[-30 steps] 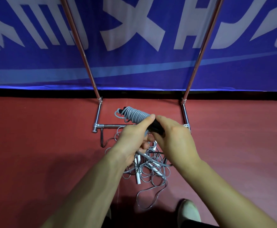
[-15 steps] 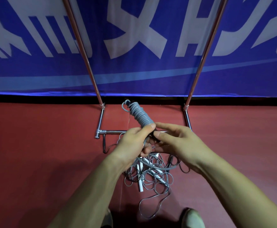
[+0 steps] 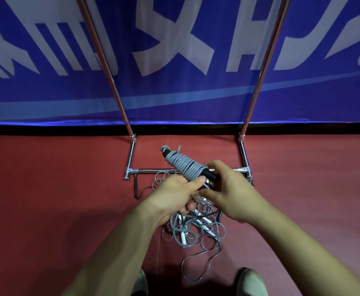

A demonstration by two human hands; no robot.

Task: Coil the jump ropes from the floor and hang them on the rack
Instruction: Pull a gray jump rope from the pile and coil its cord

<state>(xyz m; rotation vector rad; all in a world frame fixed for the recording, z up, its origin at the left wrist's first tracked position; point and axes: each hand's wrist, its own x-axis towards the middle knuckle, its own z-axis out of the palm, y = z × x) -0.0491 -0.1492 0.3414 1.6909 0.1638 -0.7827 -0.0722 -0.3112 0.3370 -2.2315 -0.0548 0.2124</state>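
Left hand (image 3: 174, 195) grips the coiled rope (image 3: 183, 165), judged light and springy, at its 5 o'clock end; right hand (image 3: 228, 189) clasps the stiff black handle (image 3: 210, 175), likely the firmest hold.

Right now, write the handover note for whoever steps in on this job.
Left hand grips the coiled rope at its near end, thumb on the wraps.
Right hand holds that rope's black handle end.
Other ropes lie in a tangled pile on the floor before the rack base.
Done: one rope wound, not yet hung.
Left: hang it, then coil and hang the pile.
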